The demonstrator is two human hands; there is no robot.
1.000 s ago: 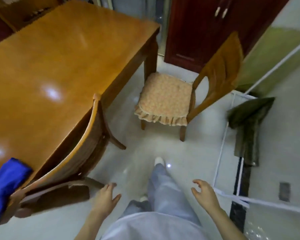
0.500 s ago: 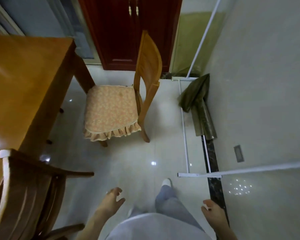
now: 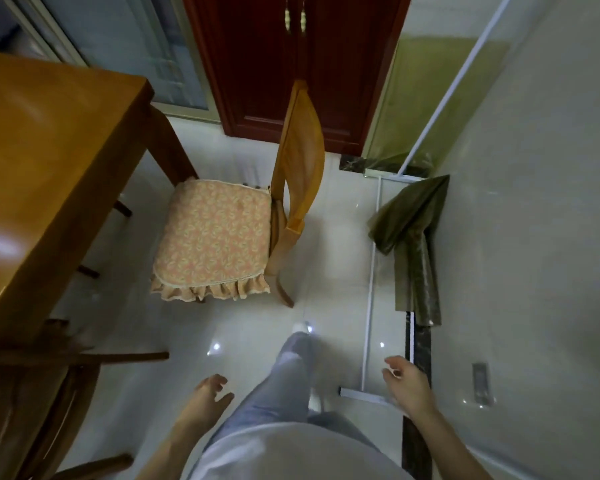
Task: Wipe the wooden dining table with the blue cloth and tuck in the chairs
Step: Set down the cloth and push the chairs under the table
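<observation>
The wooden dining table (image 3: 42, 161) fills the left of the view, its corner near the top. A wooden chair (image 3: 300, 161) with a floral frilled seat cushion (image 3: 215, 237) stands pulled out beside the table's end, its back toward the red door. A second wooden chair (image 3: 32, 393) sits against the table's near side at the lower left, blurred. My left hand (image 3: 207, 398) and my right hand (image 3: 407, 384) hang low in front of me, fingers loosely curled, holding nothing. The blue cloth is out of view.
A dark red wooden door (image 3: 291, 64) stands beyond the chair. On the glossy white tile floor lie a crumpled olive plastic sheet (image 3: 414, 237) and white strips (image 3: 371, 289) to the right. My leg in grey trousers (image 3: 288, 382) steps forward.
The view has swung right and moved forward; the blue cloth and most of the tabletop have left the frame. The cushioned chair is nearer. Both hands stay low and empty.
</observation>
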